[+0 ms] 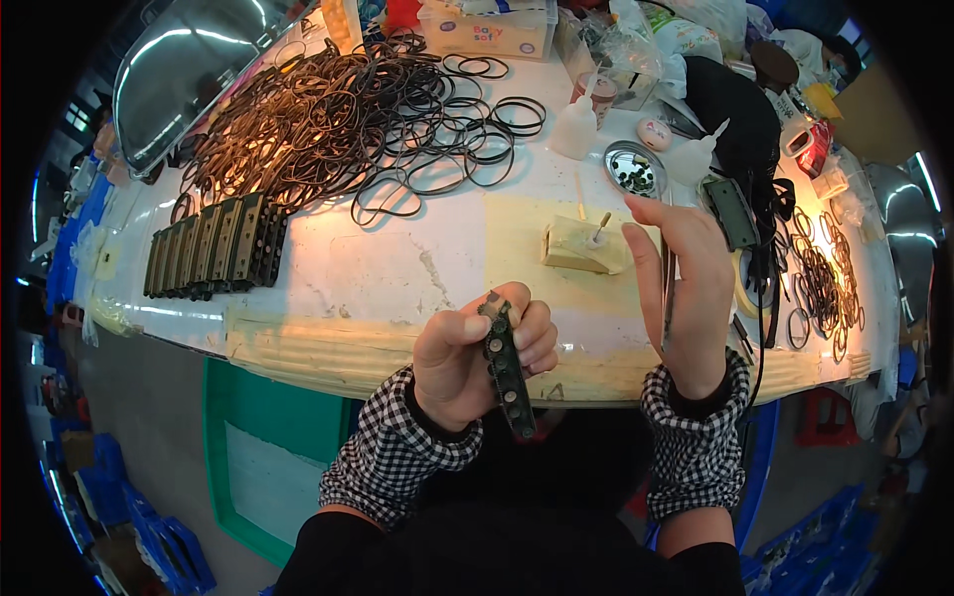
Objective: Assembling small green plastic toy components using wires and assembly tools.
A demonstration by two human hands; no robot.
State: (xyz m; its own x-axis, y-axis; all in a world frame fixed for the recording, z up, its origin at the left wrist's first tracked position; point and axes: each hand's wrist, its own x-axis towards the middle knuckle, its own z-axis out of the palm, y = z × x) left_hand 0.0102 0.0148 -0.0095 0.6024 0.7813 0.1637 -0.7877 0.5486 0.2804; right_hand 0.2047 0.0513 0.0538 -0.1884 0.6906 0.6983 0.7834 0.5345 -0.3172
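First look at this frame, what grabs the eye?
The big tangle of black rubber rings heaped across the far left of the white table. In front, the left hand grips a dark studded strip upright, with the right hand raised beside it. A row of similar dark parts stands at the left.

Warm glare on white table (328,268); dark, fisheye-bent edges; sharp centre

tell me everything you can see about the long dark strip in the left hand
The strip is a narrow, dark, olive-tinted bar, seemingly metal or plastic, with a row of small round pale studs or holes along its face. It stands nearly upright, slightly tilted, its lower end hanging free below the left hand. The fingers wrap its upper part from the right, the thumb pressing from the left. It is held above the table's near edge, touching nothing else.
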